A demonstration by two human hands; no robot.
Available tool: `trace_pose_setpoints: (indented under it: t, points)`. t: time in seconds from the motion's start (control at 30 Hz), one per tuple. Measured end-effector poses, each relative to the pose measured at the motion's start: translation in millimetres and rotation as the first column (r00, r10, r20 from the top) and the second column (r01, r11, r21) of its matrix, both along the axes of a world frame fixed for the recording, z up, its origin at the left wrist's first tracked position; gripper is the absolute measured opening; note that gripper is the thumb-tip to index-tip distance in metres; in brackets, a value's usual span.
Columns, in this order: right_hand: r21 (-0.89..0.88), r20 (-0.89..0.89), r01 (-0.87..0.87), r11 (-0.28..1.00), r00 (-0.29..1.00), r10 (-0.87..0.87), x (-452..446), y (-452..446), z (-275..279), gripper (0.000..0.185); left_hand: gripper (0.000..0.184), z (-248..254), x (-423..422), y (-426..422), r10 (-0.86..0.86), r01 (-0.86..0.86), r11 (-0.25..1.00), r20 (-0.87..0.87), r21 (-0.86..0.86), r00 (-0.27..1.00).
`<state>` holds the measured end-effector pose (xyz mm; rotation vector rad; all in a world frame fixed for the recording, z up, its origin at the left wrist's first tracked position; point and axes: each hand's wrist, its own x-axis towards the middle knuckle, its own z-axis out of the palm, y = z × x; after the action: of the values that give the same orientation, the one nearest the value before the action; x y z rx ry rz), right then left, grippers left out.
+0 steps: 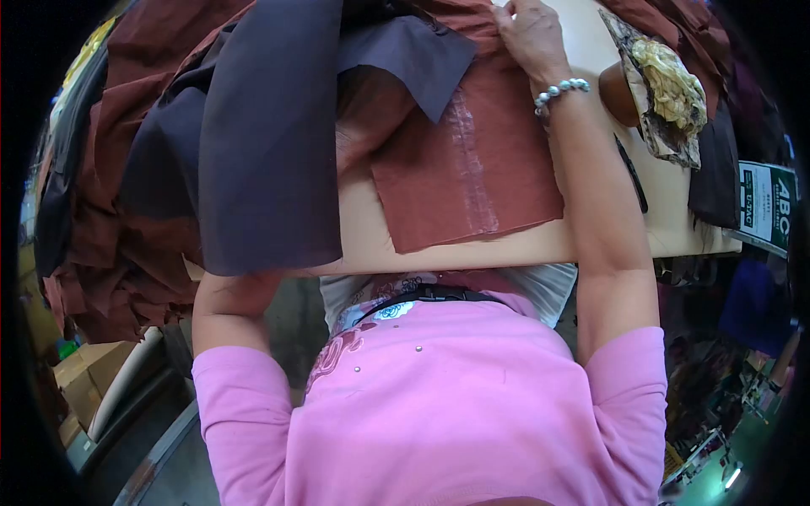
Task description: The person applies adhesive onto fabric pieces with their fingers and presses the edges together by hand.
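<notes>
At the top, my right hand (pixel 530 35), with a beaded bracelet at its wrist, has its fingertips closed on the edge of a reddish-brown cloth (pixel 515 169). This cloth lies flat on the pale table (pixel 371 244) and carries a whitish chalky streak down its middle. A dark cloth (pixel 270 143) drapes over my left forearm and hangs past the table's front edge. Beneath the dark and brown layers my left hand is hidden, so its fingers do not show.
Right of my right arm are a brown container (pixel 618 94), a patterned piece with a yellowish crumpled mass (pixel 669 80) and a black slim tool (pixel 631 173). Brown cloth (pixel 126 244) piles up at the left. A green-and-white ABC package (pixel 766 207) sits at the far right.
</notes>
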<state>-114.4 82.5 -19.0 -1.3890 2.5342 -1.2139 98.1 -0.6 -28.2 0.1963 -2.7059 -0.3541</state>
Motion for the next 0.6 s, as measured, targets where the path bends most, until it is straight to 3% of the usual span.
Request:
trace_pose_setpoints:
  t: [0.1, 0.13, 0.23, 0.33, 0.4, 0.47, 0.57, 0.6]
  points:
    - [0.023, 0.087, 0.104, 0.994, 0.991, -0.106, -18, -4, -4, 0.057, 0.029, 2, 2, 0, -0.005, 0.005, 1.000, -0.012, -0.010, 1.000]
    - [-0.053, 0.125, 0.120, 0.991, 0.986, -0.113, -30, -10, -19, 0.062, 0.029, 2, 3, 0, -0.008, 0.008, 1.000, -0.013, -0.011, 1.000]
    - [-0.196, 0.211, -0.052, 0.979, 0.973, 0.094, -51, -30, -41, 0.062, 0.028, 3, 3, 2, -0.016, 0.016, 1.000, -0.016, -0.013, 1.000]
    - [-0.276, 0.020, -0.250, 0.928, 0.964, 0.265, -35, -40, -31, 0.059, 0.027, 2, 4, 3, -0.024, 0.024, 1.000, -0.016, -0.017, 1.000]
    - [-0.211, 0.135, -0.176, 0.961, 0.969, 0.207, 11, -14, 25, 0.056, 0.027, 1, 4, 3, -0.031, 0.030, 0.999, -0.019, -0.015, 0.999]
    - [-0.080, 0.119, -0.082, 0.993, 0.989, 0.091, 28, -1, 59, 0.053, 0.026, 1, 3, 4, -0.032, 0.032, 0.999, -0.021, -0.015, 0.999]
    - [-0.220, -0.205, -0.080, 0.972, 0.978, 0.034, -15, -11, 2, 0.053, 0.025, 2, 8, 8, -0.038, 0.037, 0.999, -0.024, -0.015, 0.999]
    - [-0.252, -0.231, -0.126, 0.960, 0.971, 0.066, -36, -17, -24, 0.058, 0.025, 1, 4, 6, -0.045, 0.045, 0.999, -0.026, -0.012, 0.999]
